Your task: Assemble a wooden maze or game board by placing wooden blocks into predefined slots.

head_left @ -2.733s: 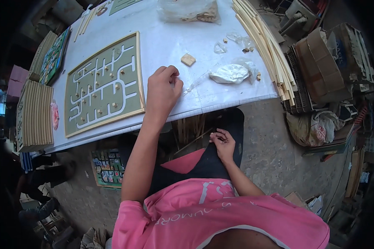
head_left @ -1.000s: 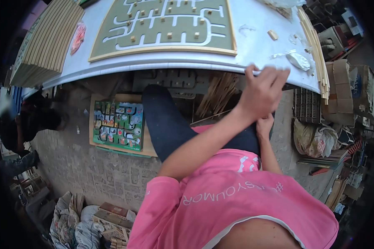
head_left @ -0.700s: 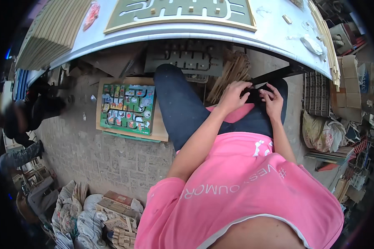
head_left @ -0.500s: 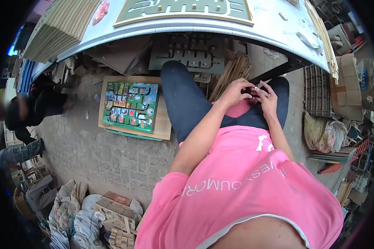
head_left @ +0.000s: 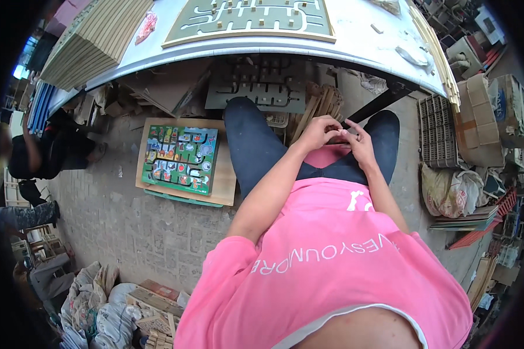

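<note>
Over my lap, my left hand (head_left: 320,132) and my right hand (head_left: 360,143) meet with fingers bent and fingertips pinched close together. Whatever lies between the fingertips is too small and too hidden to name. Below the hands, pink cloth (head_left: 327,157) shows between my thighs. To the left of my knee, a green puzzle board (head_left: 179,160) with coloured pictures and dark winding grooves rests on a plain brown board (head_left: 228,168). Neither hand touches it.
Ahead stands a white-topped table (head_left: 355,43) bearing a grey grooved board (head_left: 256,36) with small wooden pegs and a stack of wooden-edged panels (head_left: 93,43). A dark table leg (head_left: 375,102) slants near my right knee. Crates and a cardboard box (head_left: 477,125) stand right; a person (head_left: 52,145) is at left.
My head view has shifted a little, so the table and boards sit differently. Both hands remain together over my lap, the fingers slightly rearranged at the tips.
</note>
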A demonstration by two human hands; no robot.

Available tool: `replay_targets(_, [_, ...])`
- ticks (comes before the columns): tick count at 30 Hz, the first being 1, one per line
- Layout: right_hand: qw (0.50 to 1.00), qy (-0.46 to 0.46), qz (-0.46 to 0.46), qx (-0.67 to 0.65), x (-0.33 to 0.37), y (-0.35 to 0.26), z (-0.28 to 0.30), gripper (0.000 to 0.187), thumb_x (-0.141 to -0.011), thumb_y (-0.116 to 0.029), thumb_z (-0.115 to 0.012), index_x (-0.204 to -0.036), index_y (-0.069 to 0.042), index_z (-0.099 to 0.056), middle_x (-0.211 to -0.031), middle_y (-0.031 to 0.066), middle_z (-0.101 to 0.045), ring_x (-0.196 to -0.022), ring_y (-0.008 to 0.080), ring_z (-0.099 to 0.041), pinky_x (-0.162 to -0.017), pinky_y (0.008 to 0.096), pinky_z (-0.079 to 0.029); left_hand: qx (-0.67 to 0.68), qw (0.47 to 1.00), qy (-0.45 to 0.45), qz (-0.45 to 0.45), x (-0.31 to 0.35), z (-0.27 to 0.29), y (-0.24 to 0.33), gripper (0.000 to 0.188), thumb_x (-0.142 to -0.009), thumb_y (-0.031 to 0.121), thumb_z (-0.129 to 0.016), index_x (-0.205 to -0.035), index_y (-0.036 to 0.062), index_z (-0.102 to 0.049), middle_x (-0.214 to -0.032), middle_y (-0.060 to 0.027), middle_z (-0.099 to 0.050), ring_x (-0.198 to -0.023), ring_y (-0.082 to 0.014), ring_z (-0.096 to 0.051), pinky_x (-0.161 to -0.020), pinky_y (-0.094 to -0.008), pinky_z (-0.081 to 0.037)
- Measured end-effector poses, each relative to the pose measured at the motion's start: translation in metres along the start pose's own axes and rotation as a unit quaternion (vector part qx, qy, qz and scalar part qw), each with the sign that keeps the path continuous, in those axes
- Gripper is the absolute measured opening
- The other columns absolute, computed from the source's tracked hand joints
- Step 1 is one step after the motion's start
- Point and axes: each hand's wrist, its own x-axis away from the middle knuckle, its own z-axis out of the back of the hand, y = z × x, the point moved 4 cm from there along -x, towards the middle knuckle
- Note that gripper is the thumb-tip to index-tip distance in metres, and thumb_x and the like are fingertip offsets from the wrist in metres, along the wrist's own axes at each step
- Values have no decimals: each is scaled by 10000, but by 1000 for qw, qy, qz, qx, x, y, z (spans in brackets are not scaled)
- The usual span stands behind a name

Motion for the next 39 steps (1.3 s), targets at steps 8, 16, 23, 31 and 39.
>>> replay_targets(8, [998,35,-52,31,-3,7,6,427,-962,-195,-551,-1315,19,-441,-920,159,-691,-765,191,-686,-624,260,-528,-28,998,10,51,-8,2,-14,165,-829,136,-680,-921,-1,-678,-811,-91,-655,-692,-144,-614,-650,-279,-491])
replay_targets(16, [990,34,-30,136,6,-1,-3,353,-941,-193,-583,-1215,25,-535,-833,114,-690,-686,126,-643,-576,241,-503,22,997,35,71,-8,8,-19,153,-817,109,-675,-936,14,-677,-778,-51,-646,-679,-109,-586,-642,-267,-486])
replay_targets(23, [983,67,-22,172,5,-14,-14,286,-931,-188,-594,-1135,12,-581,-820,105,-697,-673,114,-641,-559,236,-493,22,984,100,148,-9,38,-49,202,-869,161,-656,-993,3,-670,-747,-31,-656,-668,-84,-579,-643,-246,-484])
replay_targets(31, [992,63,-22,106,-2,-4,4,221,-931,-145,-581,-1072,23,-606,-807,98,-686,-686,129,-650,-575,242,-511,60,974,83,201,-22,21,-59,255,-922,240,-609,-921,-9,-660,-713,-55,-660,-636,-118,-605,-622,-262,-477])
replay_targets(39, [937,156,283,131,-20,-181,25,175,-908,-49,-611,-1074,7,-601,-843,80,-680,-678,102,-622,-578,203,-483,63,977,116,168,-12,37,-67,210,-875,199,-655,-961,9,-681,-735,-57,-658,-687,-123,-603,-649,-265,-470])
